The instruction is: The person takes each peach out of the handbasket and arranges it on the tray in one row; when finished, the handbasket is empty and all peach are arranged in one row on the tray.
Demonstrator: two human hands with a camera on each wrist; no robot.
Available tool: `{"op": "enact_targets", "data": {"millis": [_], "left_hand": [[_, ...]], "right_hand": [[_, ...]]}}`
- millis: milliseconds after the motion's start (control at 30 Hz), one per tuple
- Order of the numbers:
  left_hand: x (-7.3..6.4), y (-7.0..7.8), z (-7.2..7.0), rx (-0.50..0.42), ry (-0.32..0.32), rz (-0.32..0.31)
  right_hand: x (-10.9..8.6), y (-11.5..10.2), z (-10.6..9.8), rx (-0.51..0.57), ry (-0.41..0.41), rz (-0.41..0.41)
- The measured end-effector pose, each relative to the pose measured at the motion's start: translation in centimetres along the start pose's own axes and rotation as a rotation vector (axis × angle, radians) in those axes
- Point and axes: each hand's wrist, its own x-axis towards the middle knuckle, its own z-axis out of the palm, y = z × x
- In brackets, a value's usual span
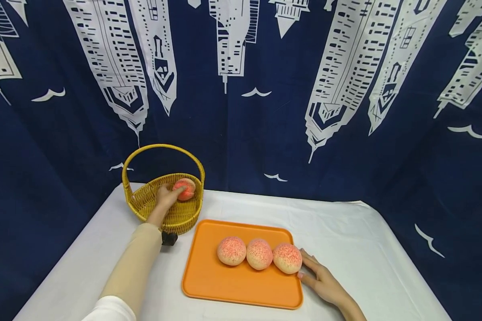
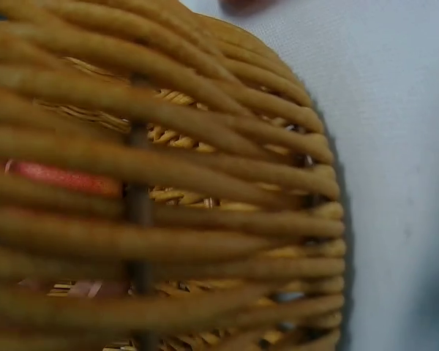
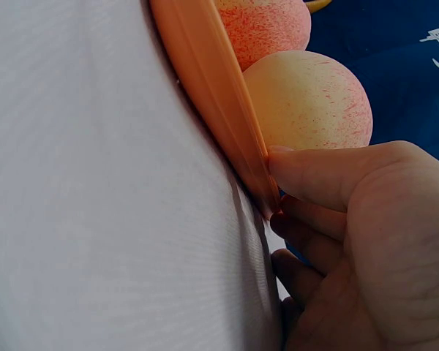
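My left hand (image 1: 167,196) reaches inside a yellow wicker basket (image 1: 144,207) and grips a red peach (image 1: 186,189), thumb across its front. Through the basket's weave in the left wrist view shows a red patch of the peach (image 2: 66,178); the hand is mostly hidden there. Three pale, pink-speckled peaches stand in a row on an orange tray (image 1: 241,290): a left one (image 1: 231,251), a middle one (image 1: 259,254) and a right one (image 1: 287,258). At the tray's right edge, my right hand (image 1: 325,283) touches the rim with its thumb, fingers loosely extended beside the right peach.
The basket's tall arched handle (image 1: 162,146) rises over the left forearm. A white cloth (image 1: 345,232) covers the table, and a dark blue curtain (image 1: 241,142) with white building prints hangs behind. A small black device (image 1: 169,238) sits at the left wrist.
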Motion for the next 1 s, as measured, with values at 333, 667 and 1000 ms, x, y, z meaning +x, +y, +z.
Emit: {"op": "enact_targets", "data": {"millis": [333,667,1000], "left_hand": [[0.5,0.0,0.7,0.015,0.008,0.028],[-0.1,0.1,0.8,0.064,0.066,0.056],[-2.1,1.3,-0.4,-0.04,0.13,0.127]], "right_hand": [[0.2,-0.2,-0.2,0.0,-0.004,0.035],[0.0,-0.1,0.1,0.006,0.002,0.015],[0.1,0.0,0.0,0.01,-0.013,0.0]]}}
